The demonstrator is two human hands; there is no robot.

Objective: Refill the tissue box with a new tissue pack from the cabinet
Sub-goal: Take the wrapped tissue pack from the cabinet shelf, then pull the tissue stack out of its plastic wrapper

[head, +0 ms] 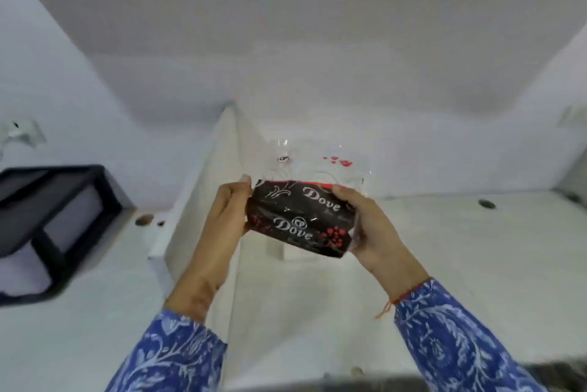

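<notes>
A tissue pack (pixel 301 220) in black wrapping with red flowers and white lettering is held in mid-air at the centre of the view. Its far part (pixel 314 163) is clear plastic with small red marks. My left hand (pixel 227 213) grips the pack's left end. My right hand (pixel 365 220) grips its right end. Both sleeves are blue with a white floral print. A black open-framed box (pixel 57 226) stands at the left on the white surface; I cannot tell whether it is the tissue box.
Below the pack lies a white counter (pixel 444 264) with a raised white panel edge (pixel 203 194) running away from me. Small dark holes (pixel 144 219) mark the surface. White walls rise behind. A pale fitting (pixel 20 132) sits on the left wall.
</notes>
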